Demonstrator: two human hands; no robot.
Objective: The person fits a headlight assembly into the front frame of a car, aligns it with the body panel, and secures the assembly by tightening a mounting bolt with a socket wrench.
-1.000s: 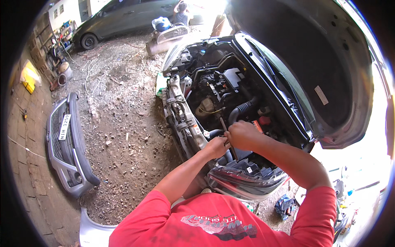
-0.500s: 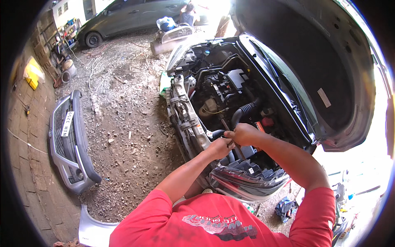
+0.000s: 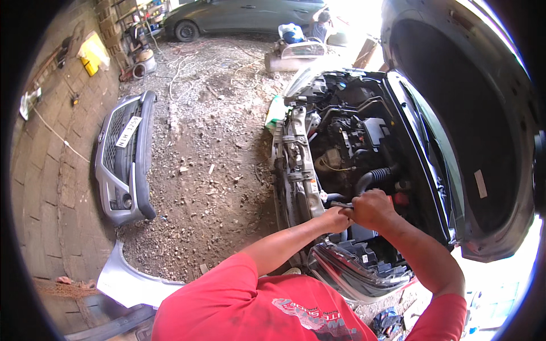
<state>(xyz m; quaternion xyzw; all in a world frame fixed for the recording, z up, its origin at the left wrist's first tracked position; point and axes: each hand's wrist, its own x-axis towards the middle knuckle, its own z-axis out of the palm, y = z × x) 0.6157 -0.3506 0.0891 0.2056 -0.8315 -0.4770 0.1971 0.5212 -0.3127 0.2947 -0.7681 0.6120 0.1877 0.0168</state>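
Over the front of the car's open engine bay (image 3: 347,128), my two hands meet. My right hand (image 3: 373,209) is closed round a grey metal bar-like tool (image 3: 339,204) whose end sticks out to the left; its exact kind does not show. Right beside it, my left hand (image 3: 334,219) has its fingers closed, partly hidden behind the right hand, and what they hold cannot be made out. Below the hands lies the headlight (image 3: 358,273). A ribbed black air hose (image 3: 376,177) runs just beyond them, and the front crossmember (image 3: 301,165) stands to their left.
The raised hood (image 3: 472,113) leans at the right. A detached grey bumper (image 3: 122,162) and a pale fender panel (image 3: 133,278) lie on the left, by gravel ground (image 3: 210,170). Farther back are a dark parked car (image 3: 244,20) and a person (image 3: 322,25).
My view has swung left, so the car sits farther right in the picture. The tool, slanting across the engine bay before, now points left from my right hand.
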